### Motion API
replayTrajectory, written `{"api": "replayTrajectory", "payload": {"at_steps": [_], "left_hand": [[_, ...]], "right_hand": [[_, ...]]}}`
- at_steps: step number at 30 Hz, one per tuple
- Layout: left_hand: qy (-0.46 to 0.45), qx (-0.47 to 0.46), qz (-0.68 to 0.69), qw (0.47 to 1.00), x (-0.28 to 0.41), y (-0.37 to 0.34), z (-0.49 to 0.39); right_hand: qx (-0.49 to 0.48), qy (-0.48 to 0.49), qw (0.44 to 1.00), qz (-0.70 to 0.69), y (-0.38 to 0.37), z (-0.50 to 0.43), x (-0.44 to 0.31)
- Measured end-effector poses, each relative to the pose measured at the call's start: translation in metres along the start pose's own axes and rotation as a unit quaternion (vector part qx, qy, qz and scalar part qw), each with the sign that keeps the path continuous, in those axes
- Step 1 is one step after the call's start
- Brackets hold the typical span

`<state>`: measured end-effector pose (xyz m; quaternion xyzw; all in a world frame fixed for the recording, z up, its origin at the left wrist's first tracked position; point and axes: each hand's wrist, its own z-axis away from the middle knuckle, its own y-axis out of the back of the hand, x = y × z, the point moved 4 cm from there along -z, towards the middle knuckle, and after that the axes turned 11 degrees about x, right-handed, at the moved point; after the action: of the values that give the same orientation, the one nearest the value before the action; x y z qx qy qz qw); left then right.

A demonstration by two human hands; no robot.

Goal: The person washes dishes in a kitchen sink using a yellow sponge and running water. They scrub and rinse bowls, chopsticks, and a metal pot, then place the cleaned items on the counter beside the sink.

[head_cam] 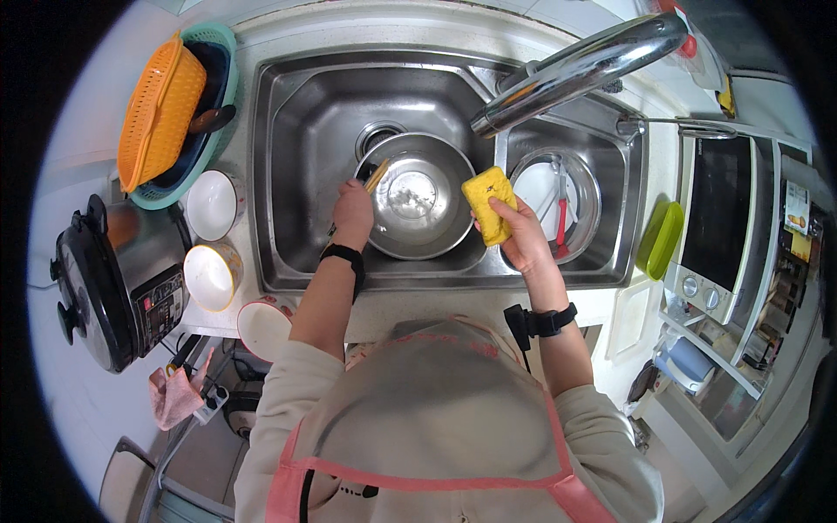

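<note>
My left hand [354, 210] is closed around a bundle of chopsticks [377, 175] at the left rim of a steel basin [418, 225]. The chopsticks' light ends show above my fist, and darker ends peek out below it. Clear water appears to stand in the basin, which sits in the large bowl of the steel sink [314, 157]. In my right hand [521, 229] is a yellow sponge [489, 206], held above the basin's right rim. Beside it, in the small sink bowl, a clear round bowl [592, 219] holds a white dish [539, 183] and a red-handled knife [561, 219].
A chrome faucet [582, 72] reaches over the sink divider. Left of the sink stand colanders [157, 111], several bowls [212, 206] and an electric pressure cooker [124, 281]. On the right are a green tray [660, 240] and a microwave [716, 216].
</note>
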<state>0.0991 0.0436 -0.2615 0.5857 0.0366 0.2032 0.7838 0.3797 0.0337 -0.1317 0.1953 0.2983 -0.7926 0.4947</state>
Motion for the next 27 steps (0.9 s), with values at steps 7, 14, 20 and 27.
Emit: {"api": "replayTrajectory", "payload": {"at_steps": [7,14,20,27], "left_hand": [[-0.105,-0.006,-0.055,0.993,0.025,-0.004,0.005],[-0.114,-0.119,-0.006,0.986,0.035,-0.034,0.003],[-0.065,-0.186,0.061,0.979,0.029,-0.047,0.005],[-0.030,-0.210,0.085,0.974,0.022,-0.053,0.002]], "right_hand": [[-0.003,-0.005,1.000,-0.010,0.000,-0.003,0.002],[-0.005,0.000,1.000,-0.019,0.003,0.002,0.000],[-0.001,0.002,1.000,-0.018,0.000,0.001,0.001],[-0.001,0.003,1.000,-0.018,-0.005,-0.001,0.001]]}}
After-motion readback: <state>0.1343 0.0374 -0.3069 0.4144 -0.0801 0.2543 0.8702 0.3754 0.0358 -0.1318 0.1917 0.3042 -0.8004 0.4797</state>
